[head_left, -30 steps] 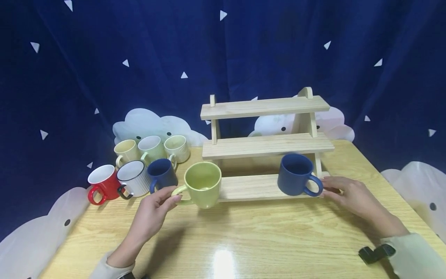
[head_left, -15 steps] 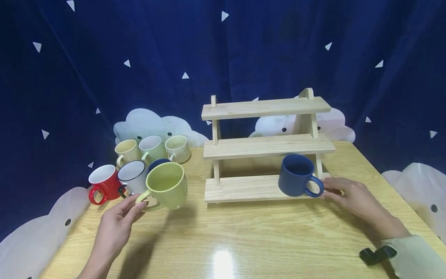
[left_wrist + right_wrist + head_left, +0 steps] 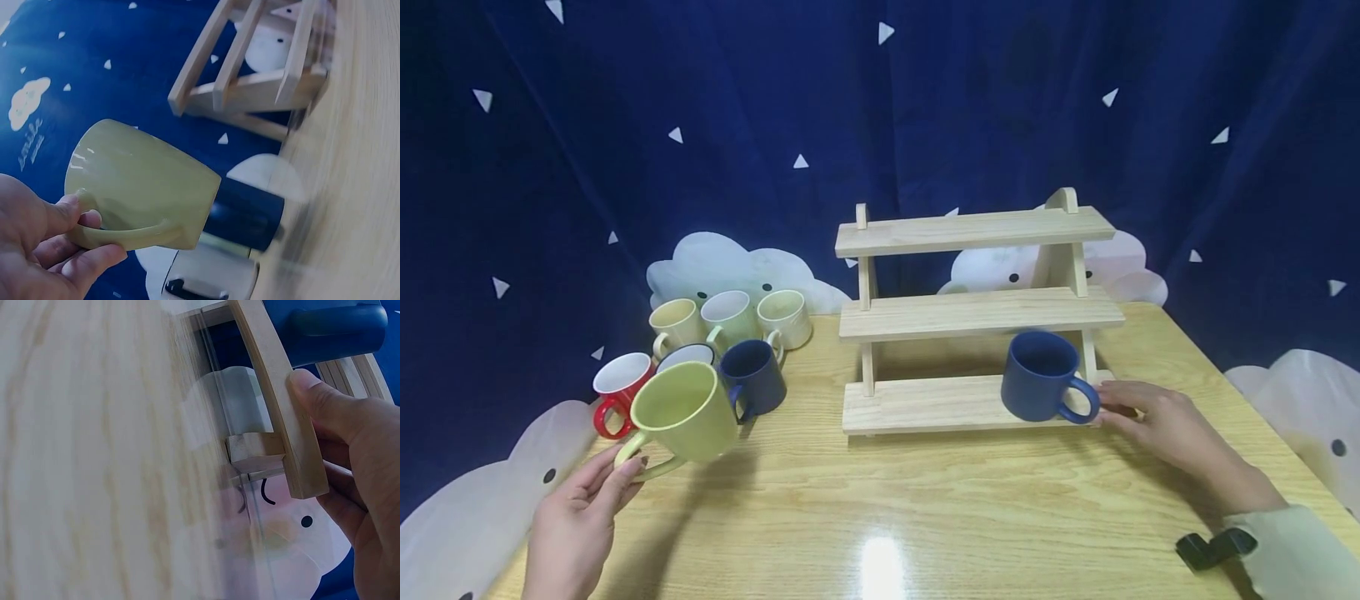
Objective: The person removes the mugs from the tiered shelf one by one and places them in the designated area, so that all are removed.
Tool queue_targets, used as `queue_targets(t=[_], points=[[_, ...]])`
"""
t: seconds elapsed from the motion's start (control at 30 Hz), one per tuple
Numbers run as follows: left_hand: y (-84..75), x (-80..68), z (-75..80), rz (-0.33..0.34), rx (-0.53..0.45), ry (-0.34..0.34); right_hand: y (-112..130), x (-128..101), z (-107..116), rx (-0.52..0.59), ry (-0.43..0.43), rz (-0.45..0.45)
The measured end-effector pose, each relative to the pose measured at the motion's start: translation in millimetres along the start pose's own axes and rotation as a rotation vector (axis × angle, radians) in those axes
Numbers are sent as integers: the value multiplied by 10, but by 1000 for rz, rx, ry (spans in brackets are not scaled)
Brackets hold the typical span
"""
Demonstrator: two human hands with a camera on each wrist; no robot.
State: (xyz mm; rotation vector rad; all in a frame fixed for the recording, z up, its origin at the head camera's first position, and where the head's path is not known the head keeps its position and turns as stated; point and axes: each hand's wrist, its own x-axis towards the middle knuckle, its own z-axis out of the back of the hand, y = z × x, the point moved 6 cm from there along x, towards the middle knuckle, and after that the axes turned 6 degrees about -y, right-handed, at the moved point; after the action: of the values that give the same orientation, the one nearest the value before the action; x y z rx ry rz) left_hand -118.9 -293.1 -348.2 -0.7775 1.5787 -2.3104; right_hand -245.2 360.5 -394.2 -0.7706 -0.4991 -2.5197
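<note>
My left hand point(image 3: 576, 512) pinches the handle of a yellow-green mug point(image 3: 688, 417), held in the air above the table at the left. In the left wrist view the mug point(image 3: 140, 184) is tilted, with thumb and fingers on its handle. A three-tier wooden shelf point(image 3: 981, 312) stands at the centre right. My right hand point(image 3: 1165, 425) grips the right end of its bottom board; the right wrist view shows the thumb on the board point(image 3: 281, 406) and fingers behind it. Beside that hand, a blue mug point(image 3: 1037, 379) stands on the bottom board, handle to the right.
Several mugs stand at the left: a red mug point(image 3: 621, 379), a white mug point(image 3: 688, 354) partly hidden by the yellow-green one, a dark blue mug point(image 3: 760, 375), and a back row with a cream mug point(image 3: 679, 323), a pale green mug point(image 3: 733, 321) and an off-white mug point(image 3: 792, 321).
My left hand has carried the yellow-green mug leftward, from in front of the shelf's left end to in front of the red and white mugs. The right hand stays at the shelf.
</note>
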Motion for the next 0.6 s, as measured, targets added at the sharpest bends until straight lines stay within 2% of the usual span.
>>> queue_targets(t=[0.23,0.4,0.6], points=[[163,21,209,78,-119,-82,16,15,19,3,0,-3],[275,26,322,104,-192,-111,24,25,24,6,5,-12],[498,34,453,161,-269,-140,16,4,16,15,-3,-19]])
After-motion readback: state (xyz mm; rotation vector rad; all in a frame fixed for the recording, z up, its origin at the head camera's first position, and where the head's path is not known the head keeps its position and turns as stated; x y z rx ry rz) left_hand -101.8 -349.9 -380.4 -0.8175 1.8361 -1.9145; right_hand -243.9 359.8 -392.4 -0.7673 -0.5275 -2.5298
